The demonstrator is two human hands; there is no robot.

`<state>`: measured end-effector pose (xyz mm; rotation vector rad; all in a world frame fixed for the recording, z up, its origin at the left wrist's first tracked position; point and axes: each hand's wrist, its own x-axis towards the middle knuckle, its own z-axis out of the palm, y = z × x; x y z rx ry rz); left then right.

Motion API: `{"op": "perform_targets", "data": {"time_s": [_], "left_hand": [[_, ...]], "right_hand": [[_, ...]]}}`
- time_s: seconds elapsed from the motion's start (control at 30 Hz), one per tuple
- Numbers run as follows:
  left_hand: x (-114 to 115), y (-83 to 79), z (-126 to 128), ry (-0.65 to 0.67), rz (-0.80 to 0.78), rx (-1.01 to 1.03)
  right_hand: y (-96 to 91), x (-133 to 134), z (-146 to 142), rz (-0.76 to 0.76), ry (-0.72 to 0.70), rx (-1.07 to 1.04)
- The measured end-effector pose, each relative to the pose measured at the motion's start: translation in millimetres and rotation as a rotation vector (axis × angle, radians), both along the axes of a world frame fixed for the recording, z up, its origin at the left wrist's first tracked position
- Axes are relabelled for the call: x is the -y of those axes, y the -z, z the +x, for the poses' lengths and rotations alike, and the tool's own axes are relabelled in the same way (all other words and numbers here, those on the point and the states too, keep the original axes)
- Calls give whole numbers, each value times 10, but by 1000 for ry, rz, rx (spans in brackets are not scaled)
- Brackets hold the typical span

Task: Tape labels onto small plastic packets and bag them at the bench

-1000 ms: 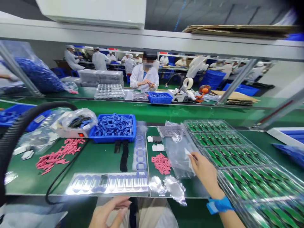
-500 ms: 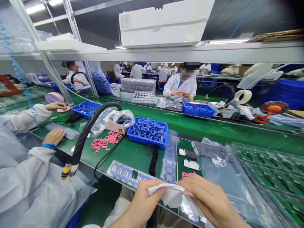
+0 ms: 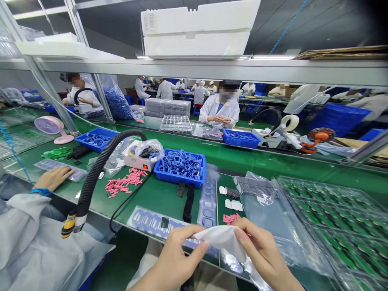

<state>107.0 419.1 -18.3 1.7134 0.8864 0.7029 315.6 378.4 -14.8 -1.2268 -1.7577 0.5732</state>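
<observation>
Left hand (image 3: 180, 252) has joined right hand (image 3: 261, 247), both pinching white sheet (image 3: 222, 237) (bent).

Left hand (image 3: 176, 254) and right hand (image 3: 262, 248) pinch, their 2 forearms (image 3: 151, 279) slanting inward.

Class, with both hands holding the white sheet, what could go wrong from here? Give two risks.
The thin white sheet, pinched by the left hand and right hand, might crease or tear if pulled. Loose pink pieces show just beyond the right hand, so lowering it could scatter them.
</observation>
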Motion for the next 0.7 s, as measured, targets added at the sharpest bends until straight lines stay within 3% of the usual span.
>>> {"op": "perform_targets", "data": {"time_s": [0.17, 0.3, 0.4, 0.57, 0.7], "left_hand": [[-42, 31, 99, 87, -179, 106], [-99, 46, 197, -145, 87, 58], [-71, 53, 214, -159, 238, 50], [-9, 70, 244, -13, 92, 7], [-41, 117, 233, 40, -21, 18]], "right_hand": [[21, -13, 6, -110, -141, 33], [24, -33, 30, -135, -73, -29], [25, -54, 25, -131, -6, -57], [65, -78, -26, -133, -72, -32], [90, -113, 7, -170, 45, -66]]}}
